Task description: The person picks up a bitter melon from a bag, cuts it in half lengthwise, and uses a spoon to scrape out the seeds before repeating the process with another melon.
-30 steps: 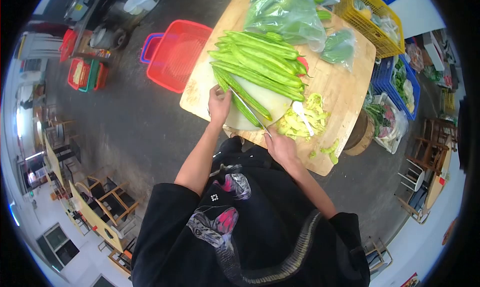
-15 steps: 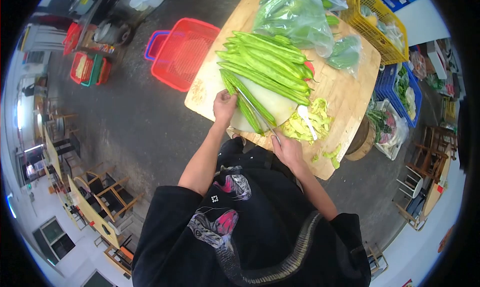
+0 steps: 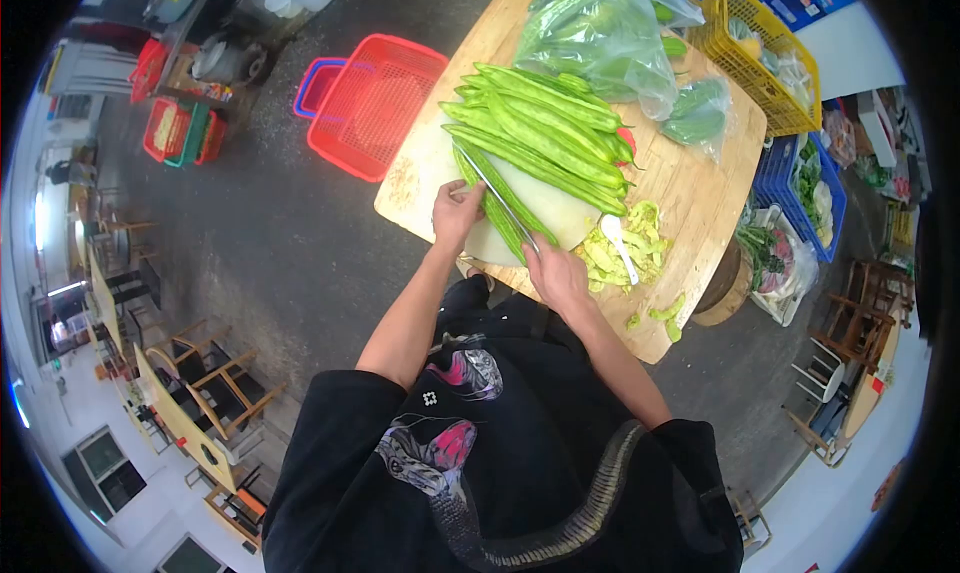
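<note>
My left hand presses down on a long green gourd that lies on a white cutting board on the wooden table. My right hand grips a knife whose blade runs lengthwise along that gourd. A pile of several long green gourds lies just beyond the board. Pale green scraps and a white spoon sit to the right of my right hand.
Clear bags of green vegetables lie at the table's far side. A red basket stands on the floor to the left. A yellow crate and a blue crate stand to the right. Wooden chairs stand at lower left.
The knife blade has slid further up along the gourd, away from me. Both hands have shifted slightly toward the far end of the board.
</note>
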Motion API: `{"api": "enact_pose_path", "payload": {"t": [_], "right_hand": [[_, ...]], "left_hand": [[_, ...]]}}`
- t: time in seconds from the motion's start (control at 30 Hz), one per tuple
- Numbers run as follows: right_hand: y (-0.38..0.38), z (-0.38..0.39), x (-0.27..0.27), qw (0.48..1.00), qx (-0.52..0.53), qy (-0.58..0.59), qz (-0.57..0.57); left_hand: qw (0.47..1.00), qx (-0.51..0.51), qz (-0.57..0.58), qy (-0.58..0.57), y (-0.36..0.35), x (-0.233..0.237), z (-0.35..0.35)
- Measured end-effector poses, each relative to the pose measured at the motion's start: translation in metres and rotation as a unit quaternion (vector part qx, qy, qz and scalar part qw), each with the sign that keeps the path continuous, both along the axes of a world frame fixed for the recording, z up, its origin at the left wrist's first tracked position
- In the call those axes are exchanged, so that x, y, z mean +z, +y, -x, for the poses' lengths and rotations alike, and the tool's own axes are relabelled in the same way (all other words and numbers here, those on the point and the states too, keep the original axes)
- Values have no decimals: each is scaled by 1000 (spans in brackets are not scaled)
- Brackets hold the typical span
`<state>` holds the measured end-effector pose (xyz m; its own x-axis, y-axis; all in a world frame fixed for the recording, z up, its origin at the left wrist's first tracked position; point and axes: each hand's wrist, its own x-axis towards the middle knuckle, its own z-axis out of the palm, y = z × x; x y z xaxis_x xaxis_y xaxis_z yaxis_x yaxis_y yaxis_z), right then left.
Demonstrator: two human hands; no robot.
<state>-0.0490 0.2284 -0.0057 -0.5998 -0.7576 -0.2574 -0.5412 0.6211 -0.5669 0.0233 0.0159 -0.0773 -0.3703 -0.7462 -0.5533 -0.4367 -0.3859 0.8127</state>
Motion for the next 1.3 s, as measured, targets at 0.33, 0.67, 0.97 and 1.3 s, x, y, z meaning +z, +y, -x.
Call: {"api": "enact_pose_path", "payload": {"t": [0.33,0.67,0.97,1.3], "right_hand": [[-51,8,-9,999,3,-17,-38],[13,8,17,997,-10,-39,-62],[109,-8,22,983,-152,-86,58],[218,7,-17,909,-413,28,53]], "left_hand": [[997,-29,62,-41,0,-12,-1],[991,64,27,116,8,-32,-25],[994,-11,103,20,53,1,-37],[998,13,60,-2,68,-40,-49]]}}
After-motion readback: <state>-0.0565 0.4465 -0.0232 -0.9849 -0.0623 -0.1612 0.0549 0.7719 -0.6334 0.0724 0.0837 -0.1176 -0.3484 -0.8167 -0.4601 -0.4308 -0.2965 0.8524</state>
